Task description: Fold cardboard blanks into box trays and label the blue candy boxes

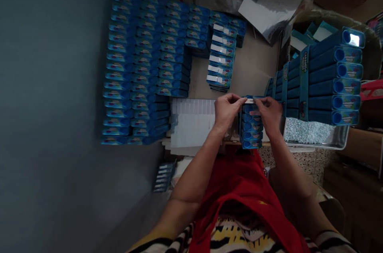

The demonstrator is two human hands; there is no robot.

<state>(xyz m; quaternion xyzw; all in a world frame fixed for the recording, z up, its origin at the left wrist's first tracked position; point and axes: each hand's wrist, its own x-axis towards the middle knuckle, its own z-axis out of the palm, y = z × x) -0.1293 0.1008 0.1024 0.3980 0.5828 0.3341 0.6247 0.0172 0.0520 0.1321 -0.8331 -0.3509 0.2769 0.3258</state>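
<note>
In front of me stands a row of blue boxes (252, 127) with printed fronts and round blue ends. A small white label strip (249, 101) lies across the farthest box of this row. My left hand (228, 110) pinches the left end of the strip between thumb and fingertips. At the strip's other end, my right hand (270, 114) is closed in a similar pinch, its fingers against the box. Beyond my hands is a second row of blue boxes (220, 60), each bearing a white strip.
Many blue boxes (146, 65) stand in columns at the left by the wall. White label sheets (191, 127) lie beside my left hand. On the right, long blue boxes (320, 85) are stacked near a metal tray (345, 137) of small pale pieces. A silvery sheet (273, 1) lies at the back.
</note>
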